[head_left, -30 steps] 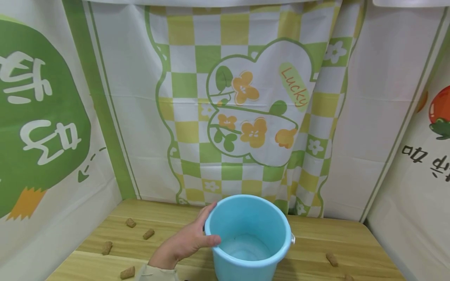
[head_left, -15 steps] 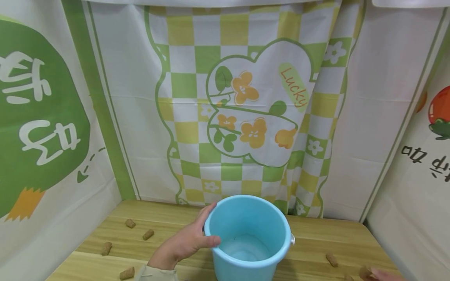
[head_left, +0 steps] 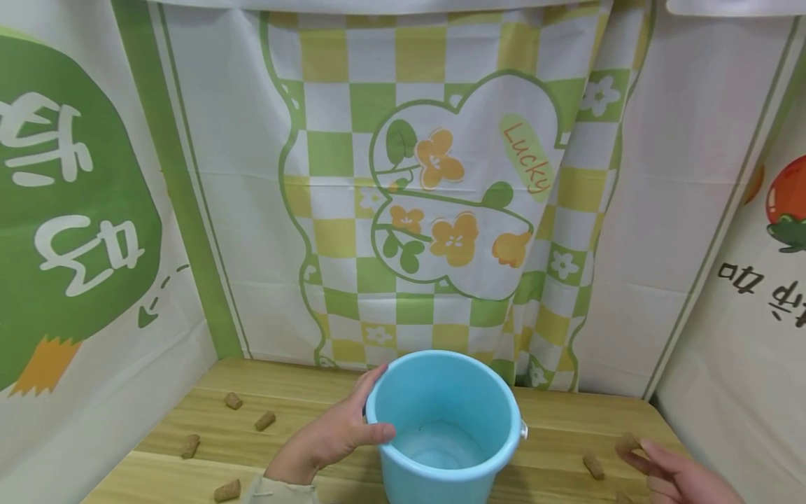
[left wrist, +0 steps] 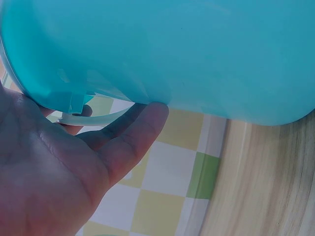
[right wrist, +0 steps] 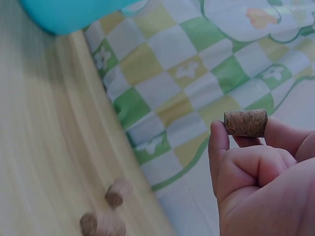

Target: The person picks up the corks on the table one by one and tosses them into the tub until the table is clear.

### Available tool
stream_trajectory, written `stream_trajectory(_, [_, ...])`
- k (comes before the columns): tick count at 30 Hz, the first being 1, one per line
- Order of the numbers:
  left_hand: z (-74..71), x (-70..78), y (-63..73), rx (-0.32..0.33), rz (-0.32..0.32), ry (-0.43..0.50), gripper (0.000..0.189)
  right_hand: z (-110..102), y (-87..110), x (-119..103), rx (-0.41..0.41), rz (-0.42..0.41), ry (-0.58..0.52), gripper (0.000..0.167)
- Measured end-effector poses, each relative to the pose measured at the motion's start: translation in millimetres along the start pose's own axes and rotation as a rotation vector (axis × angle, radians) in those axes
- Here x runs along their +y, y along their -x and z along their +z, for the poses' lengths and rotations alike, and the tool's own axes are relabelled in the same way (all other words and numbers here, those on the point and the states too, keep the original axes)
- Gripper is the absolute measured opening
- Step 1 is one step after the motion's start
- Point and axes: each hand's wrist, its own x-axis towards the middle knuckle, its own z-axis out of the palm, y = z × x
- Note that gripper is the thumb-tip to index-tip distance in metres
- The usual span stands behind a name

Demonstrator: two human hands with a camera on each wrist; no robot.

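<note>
A light blue bucket (head_left: 441, 483) stands on the wooden table, its inside bare down to the bottom. My left hand (head_left: 343, 427) grips its left rim, thumb over the edge and the other fingers along the outside wall. In the left wrist view, the fingers (left wrist: 142, 130) lie against the bucket wall (left wrist: 197, 59) beside the white handle (left wrist: 98, 119). To the right of the bucket, my right hand (head_left: 683, 476) pinches a cork (right wrist: 246, 123) between thumb and fingertips, raised off the table. Two more corks lie below it, one (head_left: 593, 466) near the bucket.
Several corks, one of them a cork (head_left: 228, 490) near the front, lie scattered on the left of the wooden table (head_left: 315, 381). A checked cloth curtain (head_left: 428, 315) hangs behind the table's back edge, with printed white cloth walls at both sides.
My right hand has come into the head view from the lower right with a cork and moved up and left. The left hand and bucket have stayed in place.
</note>
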Motion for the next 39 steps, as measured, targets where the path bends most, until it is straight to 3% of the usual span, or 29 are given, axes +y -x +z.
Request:
stream_trajectory(3, [0.2,0.2,0.1,0.002,0.001,-0.001,0.109,8.7,-5.2,-4.8,0.019,-0.031,-0.002,0.033])
stream_trajectory(9, [0.4,0.3,0.2,-0.001,0.008,0.009,0.109,23.8,-16.0,-11.9,-0.028,-0.031,-0.02,0.047])
stream_trajectory(13, [0.2,-0.5,0.2,-0.009,0.018,0.013,0.109,32.5,-22.7,-14.7,-0.013,-0.094,-0.04,0.05])
stream_trajectory(18, [-0.1,-1.6,0.1,-0.008,0.019,0.005,0.11,43.3,-31.5,-17.6,0.03,-0.191,0.001,0.048])
stream_trajectory(27, [0.2,-1.1,-0.1,-0.004,0.01,-0.006,0.11,60.6,-47.0,-24.8,0.093,-0.266,0.006,0.042])
stream_trajectory(35, [0.6,-0.2,0.3,-0.003,0.013,-0.006,0.11,96.1,-67.4,-39.8,0.272,-0.353,0.167,0.029])
stream_trajectory(39, [0.1,-1.1,0.2,-0.008,0.006,0.008,0.108,113.5,-80.0,-48.2,0.269,-0.386,0.222,0.03])
